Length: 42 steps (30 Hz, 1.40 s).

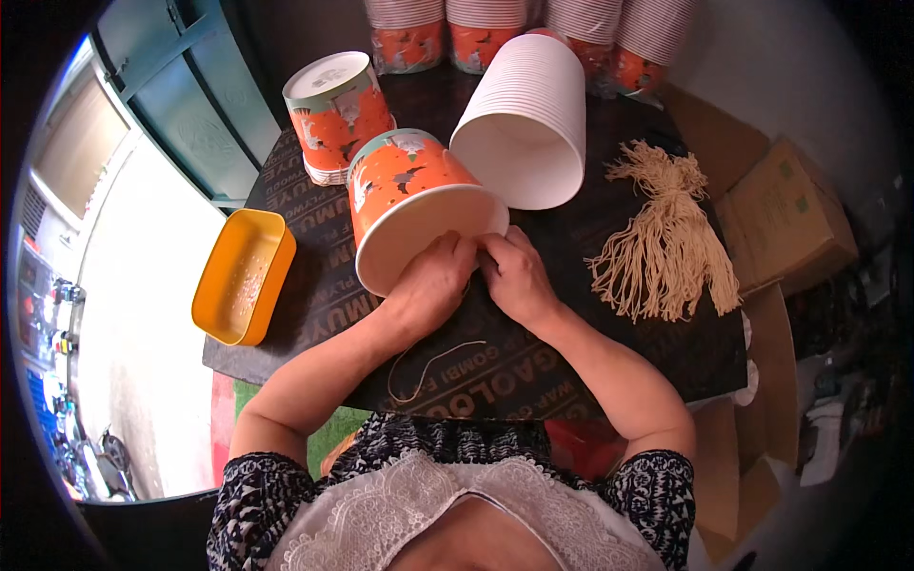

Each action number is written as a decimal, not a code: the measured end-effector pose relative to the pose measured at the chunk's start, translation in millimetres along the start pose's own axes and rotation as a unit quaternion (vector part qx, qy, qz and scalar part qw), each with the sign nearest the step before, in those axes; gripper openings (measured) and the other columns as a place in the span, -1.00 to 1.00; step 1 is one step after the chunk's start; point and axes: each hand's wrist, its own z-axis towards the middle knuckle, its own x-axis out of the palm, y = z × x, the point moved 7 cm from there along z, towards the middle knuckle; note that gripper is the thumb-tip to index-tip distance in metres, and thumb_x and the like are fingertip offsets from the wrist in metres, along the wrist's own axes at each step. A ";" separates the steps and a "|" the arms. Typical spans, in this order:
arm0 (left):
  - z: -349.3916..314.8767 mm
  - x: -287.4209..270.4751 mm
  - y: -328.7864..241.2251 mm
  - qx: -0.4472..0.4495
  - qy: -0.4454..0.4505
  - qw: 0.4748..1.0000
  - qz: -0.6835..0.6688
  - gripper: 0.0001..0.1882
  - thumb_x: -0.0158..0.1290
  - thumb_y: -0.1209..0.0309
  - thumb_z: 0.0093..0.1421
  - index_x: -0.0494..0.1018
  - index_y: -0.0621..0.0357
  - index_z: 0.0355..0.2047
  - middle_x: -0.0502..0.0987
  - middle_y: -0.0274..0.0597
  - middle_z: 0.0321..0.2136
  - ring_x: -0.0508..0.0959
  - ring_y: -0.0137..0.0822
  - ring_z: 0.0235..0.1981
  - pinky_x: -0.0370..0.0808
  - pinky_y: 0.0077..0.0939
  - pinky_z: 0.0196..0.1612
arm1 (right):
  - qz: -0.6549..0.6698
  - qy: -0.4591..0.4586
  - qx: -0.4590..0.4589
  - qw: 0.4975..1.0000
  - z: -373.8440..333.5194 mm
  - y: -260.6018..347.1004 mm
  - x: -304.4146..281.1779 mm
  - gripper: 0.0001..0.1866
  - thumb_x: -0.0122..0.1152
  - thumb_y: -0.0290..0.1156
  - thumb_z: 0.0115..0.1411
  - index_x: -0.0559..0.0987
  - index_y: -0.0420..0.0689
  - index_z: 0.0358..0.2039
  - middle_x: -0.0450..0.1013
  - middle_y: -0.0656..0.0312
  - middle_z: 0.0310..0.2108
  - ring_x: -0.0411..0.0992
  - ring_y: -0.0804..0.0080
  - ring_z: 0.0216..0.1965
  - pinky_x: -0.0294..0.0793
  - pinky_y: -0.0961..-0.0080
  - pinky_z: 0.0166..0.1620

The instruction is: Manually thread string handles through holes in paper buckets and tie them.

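An orange paper bucket (419, 186) with printed figures and a white rim lies tipped on the dark table, its mouth toward me. My left hand (433, 283) is closed at the lower right of the rim, fingers curled over the edge. Close against it, my right hand (517, 281) has thumb and fingers pinched together at the same rim. What lies between the right fingertips is hidden. A thin beige cord (426, 366) curves over the table below my hands; its upper part is hard to make out.
A yellow tub (246, 276) sits at the left edge. Behind are an upside-down orange bucket stack (338, 119) and a long white nested stack (524, 119) on its side. A bundle of beige cords (666, 233) lies right, near a cardboard box (785, 219). Wrapped bucket stacks (487, 38) line the back.
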 end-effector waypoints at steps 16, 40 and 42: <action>-7.1 9.9 5.7 0.014 -0.004 1.000 0.007 -0.86 -0.02 0.52 0.09 0.32 0.32 -0.34 0.43 0.12 -0.39 0.47 0.09 -0.32 0.44 -0.11 -0.27 | 0.021 0.023 -0.011 0.999 -0.4 4.6 -3.4 -0.67 0.04 -0.64 0.11 0.50 -0.15 -0.08 0.44 -0.09 -0.19 0.39 -0.09 -0.13 0.41 0.17 -0.08; -6.2 -1.6 22.8 -0.086 -0.001 0.972 -0.220 -0.89 0.12 0.53 0.10 0.45 0.24 -0.35 0.53 -0.01 -0.41 0.55 -0.06 -0.36 0.48 -0.31 -0.26 | 0.016 0.074 -0.019 0.997 -0.6 8.2 -3.0 -0.89 0.12 -0.60 0.09 0.40 -0.24 -0.35 0.41 -0.13 -0.34 0.39 -0.18 -0.25 0.40 0.09 -0.23; -6.7 -1.2 26.8 -0.094 0.000 0.968 -0.234 -0.90 0.11 0.52 0.10 0.46 0.25 -0.36 0.52 -0.03 -0.43 0.54 -0.12 -0.38 0.47 -0.34 -0.27 | 0.020 0.076 -0.020 0.997 -1.8 9.6 -2.0 -0.89 0.13 -0.60 0.09 0.39 -0.23 -0.36 0.42 -0.12 -0.36 0.39 -0.18 -0.26 0.39 0.09 -0.25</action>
